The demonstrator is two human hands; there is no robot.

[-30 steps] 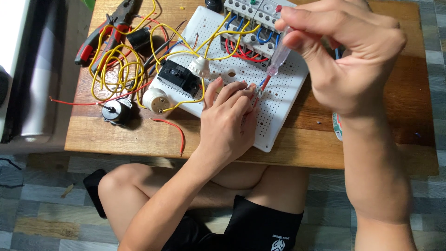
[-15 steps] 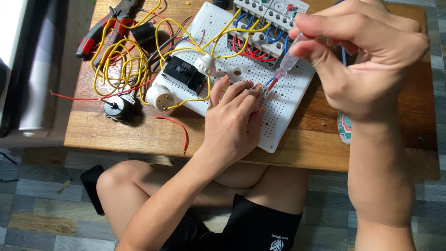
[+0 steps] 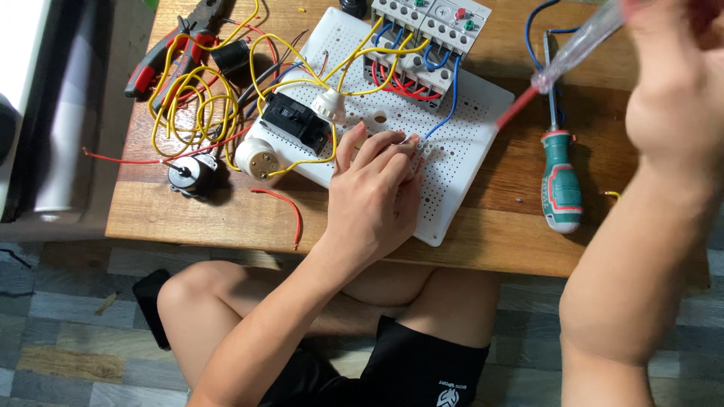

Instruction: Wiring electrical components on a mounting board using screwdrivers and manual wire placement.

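**Hands at a wired practice board**

Nearest, the left hand lies flat on the white perforated board at desk centre, fingers pinching a small white connector; whether it is gripped I cannot tell. At two o'clock, the right hand grasps one clear-handled tester screwdriver, likely light, stiff, slippery; best held mid-handle. One green screwdriver lies at three o'clock. One pair of red pliers sits at eleven.

Clear-handled, red-shafted screwdriver tilted above white perforated board.
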